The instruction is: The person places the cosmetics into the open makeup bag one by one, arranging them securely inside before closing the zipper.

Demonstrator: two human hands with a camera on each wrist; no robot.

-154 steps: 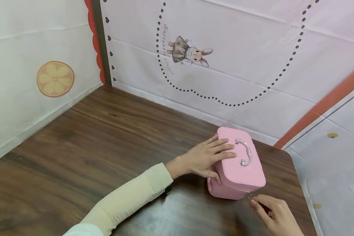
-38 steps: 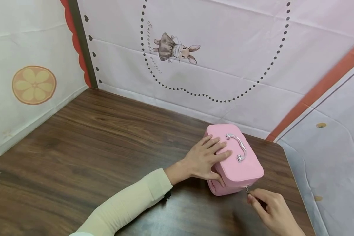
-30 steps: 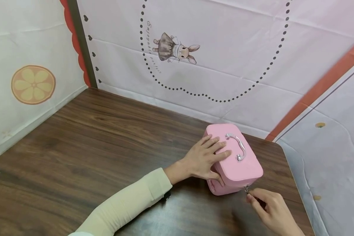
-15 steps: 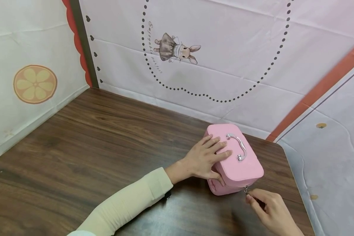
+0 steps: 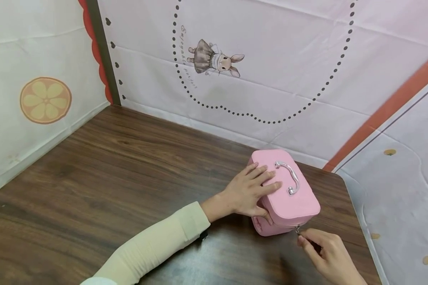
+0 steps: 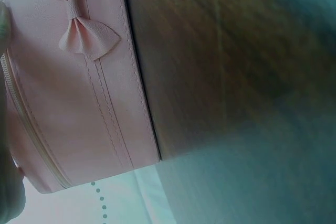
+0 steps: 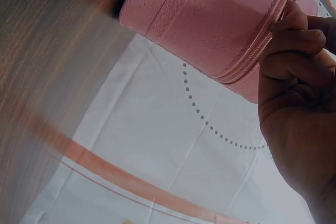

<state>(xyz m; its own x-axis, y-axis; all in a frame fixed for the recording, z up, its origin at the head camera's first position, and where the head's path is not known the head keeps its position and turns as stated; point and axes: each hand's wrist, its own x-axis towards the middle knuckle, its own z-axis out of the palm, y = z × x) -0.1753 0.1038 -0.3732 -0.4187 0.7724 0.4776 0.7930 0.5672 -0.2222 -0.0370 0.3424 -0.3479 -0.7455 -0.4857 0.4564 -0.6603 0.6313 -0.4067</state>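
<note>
A pink vanity case (image 5: 296, 198) with a silver carry handle (image 5: 289, 177) stands upright on the table, its lid down. My left hand (image 5: 247, 190) rests on it, fingers spread over the lid's left part and thumb against the side. At the near end, my right hand (image 5: 329, 249) pinches the silver zipper pull (image 5: 297, 228) between thumb and forefinger, the other fingers curled in. Along the case side in the left wrist view run a zipper (image 6: 31, 124) and, further down, a pink bow (image 6: 79, 22). The right wrist view shows the zipper track (image 7: 254, 51) beside my right fingers.
The dark wood table (image 5: 128, 174) reaches left of the case. Behind it hangs a pale printed cloth (image 5: 264, 79) with a rabbit figure; more cloth (image 5: 403, 206) borders the right edge. A sleeved left forearm (image 5: 157, 245) crosses the table's front.
The head view has turned slightly right since five seconds ago, and the zipper pull with my right hand sits a little further left along the near end. During the last second, both hands barely move.
</note>
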